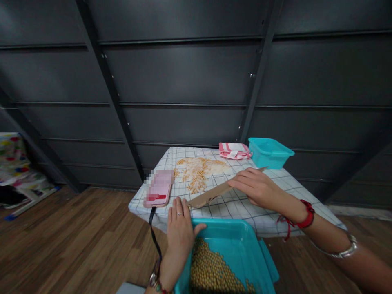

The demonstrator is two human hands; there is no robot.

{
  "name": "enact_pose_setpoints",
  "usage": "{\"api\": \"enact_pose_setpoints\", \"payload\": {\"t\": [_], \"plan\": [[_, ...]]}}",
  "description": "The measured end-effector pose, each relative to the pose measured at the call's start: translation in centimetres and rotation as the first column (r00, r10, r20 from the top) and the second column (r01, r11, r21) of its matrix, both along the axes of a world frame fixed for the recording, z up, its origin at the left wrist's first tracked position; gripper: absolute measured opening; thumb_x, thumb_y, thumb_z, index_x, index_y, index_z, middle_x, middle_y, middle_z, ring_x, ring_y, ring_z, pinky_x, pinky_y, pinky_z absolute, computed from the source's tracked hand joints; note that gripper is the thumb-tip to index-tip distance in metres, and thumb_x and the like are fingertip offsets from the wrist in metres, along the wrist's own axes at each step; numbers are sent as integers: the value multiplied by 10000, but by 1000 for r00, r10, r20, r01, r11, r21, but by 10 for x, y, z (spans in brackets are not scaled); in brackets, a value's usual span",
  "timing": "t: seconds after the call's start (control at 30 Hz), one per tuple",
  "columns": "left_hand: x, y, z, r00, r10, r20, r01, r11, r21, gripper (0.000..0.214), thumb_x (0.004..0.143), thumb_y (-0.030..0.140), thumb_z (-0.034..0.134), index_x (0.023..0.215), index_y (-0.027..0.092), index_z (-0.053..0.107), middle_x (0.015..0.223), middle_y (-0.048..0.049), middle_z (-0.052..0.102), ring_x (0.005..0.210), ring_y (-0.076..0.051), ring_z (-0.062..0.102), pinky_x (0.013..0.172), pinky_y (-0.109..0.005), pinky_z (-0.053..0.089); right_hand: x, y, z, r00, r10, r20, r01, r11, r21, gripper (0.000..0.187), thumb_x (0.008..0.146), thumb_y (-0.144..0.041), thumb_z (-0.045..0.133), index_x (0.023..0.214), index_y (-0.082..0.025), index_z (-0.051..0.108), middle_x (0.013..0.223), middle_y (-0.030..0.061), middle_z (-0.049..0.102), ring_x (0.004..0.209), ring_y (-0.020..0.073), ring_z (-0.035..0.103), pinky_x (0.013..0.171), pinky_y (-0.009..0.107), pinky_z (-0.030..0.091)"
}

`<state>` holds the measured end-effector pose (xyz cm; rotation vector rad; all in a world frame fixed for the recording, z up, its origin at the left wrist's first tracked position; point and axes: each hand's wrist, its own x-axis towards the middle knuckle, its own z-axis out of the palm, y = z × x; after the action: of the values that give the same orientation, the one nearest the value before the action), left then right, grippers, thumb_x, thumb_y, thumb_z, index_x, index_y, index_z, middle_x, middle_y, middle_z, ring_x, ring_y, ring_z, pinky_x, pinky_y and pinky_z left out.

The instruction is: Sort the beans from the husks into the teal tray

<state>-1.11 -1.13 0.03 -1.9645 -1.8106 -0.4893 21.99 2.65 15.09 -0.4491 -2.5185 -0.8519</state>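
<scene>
My right hand (pixel 256 187) is closed on a long strip of brown cardboard (pixel 211 195) that lies slanted across the checked tablecloth (pixel 275 212). Just beyond the strip sits a loose heap of yellow beans mixed with white grains (pixel 198 170). My left hand (pixel 180 230) rests on the near-left rim of a teal plastic tub (pixel 241 241), thumb hooked over the edge and fingers stretched forward. The tub is held below the table's front edge and has several yellow beans (pixel 211 271) in it.
A pink phone (pixel 158 188) with a black strap lies at the table's left corner. A pink striped pouch (pixel 234 150) and a second teal tub (pixel 269 152) stand at the back. Dark metal panels rise behind; wooden floor surrounds the table.
</scene>
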Motion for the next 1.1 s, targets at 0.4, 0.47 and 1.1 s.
{"api": "enact_pose_setpoints", "payload": {"t": [0.4,0.47,1.1], "plan": [[-1,0,-1,1000,-8,20,8,1000,-11,857,656,669,484,1255,57,427,1293,-268,448,1195,-350,422,948,-492,384,2,1,-1,999,-30,18,29,999,24,366,751,38,293,970,-124,537,787,60,632,734,160,498,640,297,349],[-1,0,-1,1000,-4,14,4,1000,-17,862,656,671,481,1253,52,428,1290,-269,452,1194,-349,424,952,-494,380,2,1,-1,999,-29,38,28,999,23,368,750,38,295,972,-125,539,784,58,633,733,161,501,641,303,348],[-1,-1,4,1000,-4,4,4,999,-37,870,656,666,487,1250,34,427,1277,-269,466,1185,-346,435,951,-477,373,6,-4,1,1000,3,6,-3,1000,7,335,773,22,303,982,-125,520,801,57,645,734,154,517,638,294,371]]}}
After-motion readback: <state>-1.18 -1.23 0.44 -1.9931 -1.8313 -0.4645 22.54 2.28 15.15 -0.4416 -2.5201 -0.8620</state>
